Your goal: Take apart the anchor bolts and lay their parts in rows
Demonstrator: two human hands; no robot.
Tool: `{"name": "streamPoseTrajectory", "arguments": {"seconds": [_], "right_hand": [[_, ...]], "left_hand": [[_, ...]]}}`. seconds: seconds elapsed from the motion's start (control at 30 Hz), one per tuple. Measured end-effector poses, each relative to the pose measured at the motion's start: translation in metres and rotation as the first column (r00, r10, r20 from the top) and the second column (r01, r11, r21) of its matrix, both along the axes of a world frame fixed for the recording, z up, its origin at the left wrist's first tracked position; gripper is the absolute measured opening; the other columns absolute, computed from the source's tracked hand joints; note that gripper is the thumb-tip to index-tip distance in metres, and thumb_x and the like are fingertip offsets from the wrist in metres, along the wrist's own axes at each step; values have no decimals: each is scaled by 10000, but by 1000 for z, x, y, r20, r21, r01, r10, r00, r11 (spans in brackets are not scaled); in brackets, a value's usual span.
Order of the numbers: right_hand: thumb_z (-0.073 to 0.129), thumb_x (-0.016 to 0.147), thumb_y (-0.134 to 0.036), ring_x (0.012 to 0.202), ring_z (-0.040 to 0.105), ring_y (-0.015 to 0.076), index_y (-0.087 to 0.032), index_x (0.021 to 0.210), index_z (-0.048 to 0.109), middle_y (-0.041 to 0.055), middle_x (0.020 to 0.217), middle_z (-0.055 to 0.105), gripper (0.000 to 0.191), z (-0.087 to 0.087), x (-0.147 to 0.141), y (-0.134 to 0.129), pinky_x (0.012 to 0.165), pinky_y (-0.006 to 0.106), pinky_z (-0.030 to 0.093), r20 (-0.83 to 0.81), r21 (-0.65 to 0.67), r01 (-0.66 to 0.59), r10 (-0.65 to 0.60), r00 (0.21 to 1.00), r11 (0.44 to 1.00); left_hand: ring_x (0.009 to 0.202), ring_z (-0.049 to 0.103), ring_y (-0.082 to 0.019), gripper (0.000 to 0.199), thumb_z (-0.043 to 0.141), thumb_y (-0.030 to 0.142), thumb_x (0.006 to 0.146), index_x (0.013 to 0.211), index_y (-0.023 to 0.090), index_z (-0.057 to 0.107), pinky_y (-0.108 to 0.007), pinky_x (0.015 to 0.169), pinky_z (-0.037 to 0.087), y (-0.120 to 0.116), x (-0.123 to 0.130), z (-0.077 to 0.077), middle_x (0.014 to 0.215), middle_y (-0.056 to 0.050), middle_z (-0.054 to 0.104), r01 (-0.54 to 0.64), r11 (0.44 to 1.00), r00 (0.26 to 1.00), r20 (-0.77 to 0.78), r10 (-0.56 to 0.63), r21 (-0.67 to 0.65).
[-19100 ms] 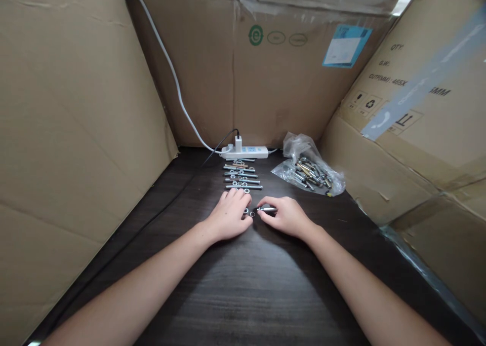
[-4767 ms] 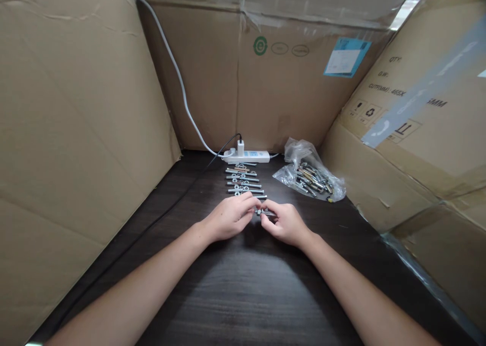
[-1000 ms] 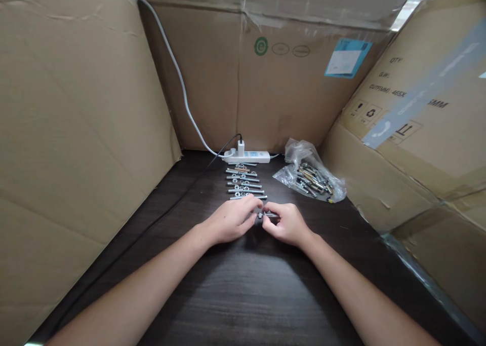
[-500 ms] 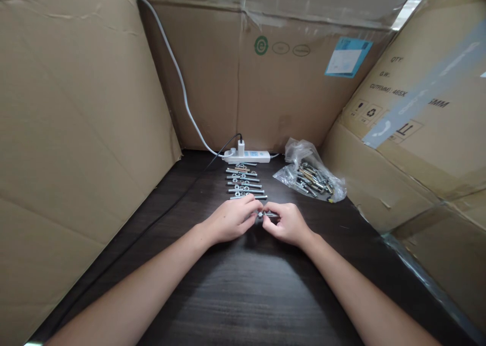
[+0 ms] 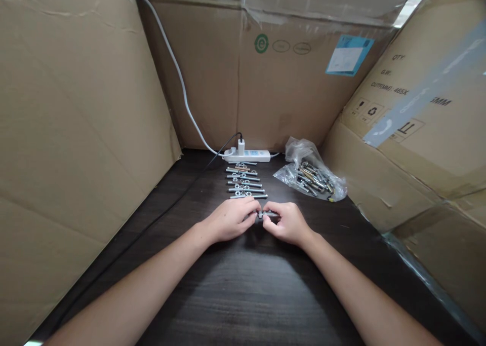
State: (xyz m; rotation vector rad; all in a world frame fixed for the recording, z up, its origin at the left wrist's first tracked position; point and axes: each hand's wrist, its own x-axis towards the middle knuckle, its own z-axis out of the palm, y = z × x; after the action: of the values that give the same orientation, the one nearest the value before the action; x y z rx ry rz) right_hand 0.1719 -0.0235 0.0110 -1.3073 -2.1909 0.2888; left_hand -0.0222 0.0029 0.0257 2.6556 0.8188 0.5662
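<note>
Low over the dark table, a small metal bolt (image 5: 261, 215) with what looks like a nut on it spans the gap between my hands. My left hand (image 5: 236, 218) pinches its left end, the fingertips hiding that part. The thumb and fingers of my right hand (image 5: 285, 223) close around the right part, where a shiny shank (image 5: 272, 215) shows between them. Just beyond my left hand lie rows of long bolts (image 5: 253, 190) with nuts and washers (image 5: 243, 193) set among them.
A clear plastic bag (image 5: 299, 148) with many bolts (image 5: 313, 178) lies to the right. Behind the rows stands a white power strip (image 5: 248, 156). A black cable (image 5: 163, 213) crosses the table on the left. Cardboard boxes (image 5: 205, 82) wall in the back and both sides.
Both hands stay in nearly the same place, still on the bolt. My left fingers have shifted slightly, so more of the nearest row shows. The view has moved a little.
</note>
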Motion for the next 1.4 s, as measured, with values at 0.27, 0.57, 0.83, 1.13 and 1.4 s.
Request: {"name": "streamPoseTrajectory", "arguments": {"seconds": [0.27,0.57,0.83,1.13,1.4], "right_hand": [[523,731,-251,448,439,89,-178,712,640,-17,535,573,139,1,0,1,496,197,312,2,-4,-4,4,1000,1000],[523,730,-250,448,438,87,-178,694,627,-21,532,564,132,1,0,0,489,194,311,-10,-7,-15,15,1000,1000],[527,728,-248,453,449,89,-176,695,628,-21,526,558,129,2,-1,-1,492,194,316,-13,-9,-14,13,1000,1000],[524,736,-252,457,445,91,-177,719,640,-18,543,571,139,1,0,0,493,196,313,-3,-5,-15,15,1000,1000],[522,736,-246,461,446,91,-177,726,642,-17,547,573,139,1,0,0,500,195,316,-3,-6,-18,18,1000,1000]], "left_hand": [[804,551,-148,165,387,205,904,914,192,552,-246,710,411,1,0,-1,872,-13,600,3,1000,1000,-2,-3,-26],[779,549,-152,178,374,189,909,843,184,539,-245,698,396,0,1,-1,833,-10,605,0,1000,999,-40,-1,-28],[765,542,-144,197,365,199,918,810,179,528,-237,687,390,1,1,-4,820,-5,597,7,998,999,-42,-10,-54],[785,536,-137,149,406,182,878,984,204,507,-237,686,410,-2,0,0,920,-6,582,-29,990,997,71,39,-140],[813,537,-148,148,379,189,885,948,201,513,-247,709,414,-3,1,4,934,-24,573,-1,996,999,52,6,-88]]}}
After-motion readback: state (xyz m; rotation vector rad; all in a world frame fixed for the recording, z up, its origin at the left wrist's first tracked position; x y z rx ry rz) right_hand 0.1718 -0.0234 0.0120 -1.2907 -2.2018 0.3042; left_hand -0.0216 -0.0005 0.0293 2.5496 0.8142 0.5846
